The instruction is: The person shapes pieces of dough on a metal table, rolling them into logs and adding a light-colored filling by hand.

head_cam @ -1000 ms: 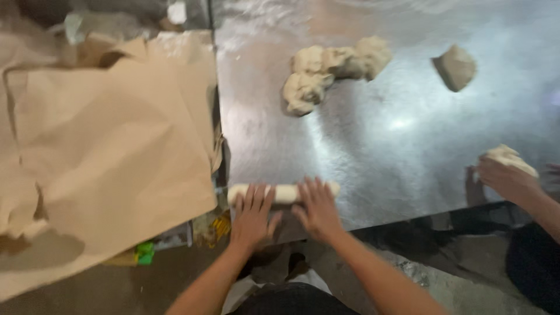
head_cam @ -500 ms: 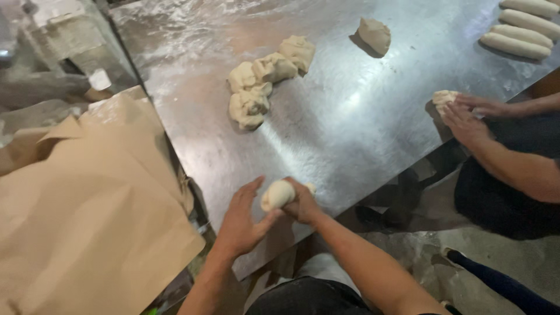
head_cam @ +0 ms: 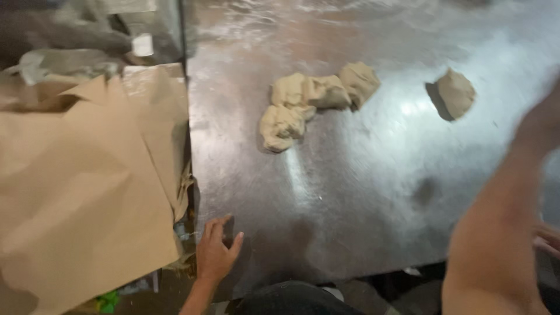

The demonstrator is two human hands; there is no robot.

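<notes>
1. Resting at the near-left corner of the metal table [head_cam: 361, 192], the left hand [head_cam: 216, 254] lies palm down with its fingers [head_cam: 211, 228] loosely spread; it holds nothing.
2. Right arm: one forearm [head_cam: 501, 216] crosses the right side of the head view, heavily blurred, rising toward the right edge of the frame. The right hand itself lies at or beyond that edge, so its opening and contents cannot be told.
3. Dough, count: one cluster and one separate piece.
   - The dough cluster [head_cam: 312, 102] sits at the middle of the table, well apart from the left hand. It appears to consist of four lumps pressed against one another; blur makes the exact count uncertain.
   - The single dough lump [head_cam: 456, 93] lies to the right of the cluster, apart from it, near the blurred forearm.
4. Brown paper: one large creased sheet of brown paper [head_cam: 81, 192] covers the surface left of the table. Its right edge runs along the table's left edge, just beside the left hand.
5. Other items, left side:
   - One small white object [head_cam: 142, 44] stands above the paper, near the table's far-left corner.
   - One green scrap [head_cam: 107, 301] shows below the paper's lower edge.
6. Other hand: fingertips [head_cam: 548, 238] of one further hand show at the right edge, below the forearm; whose hand it is cannot be told.
</notes>
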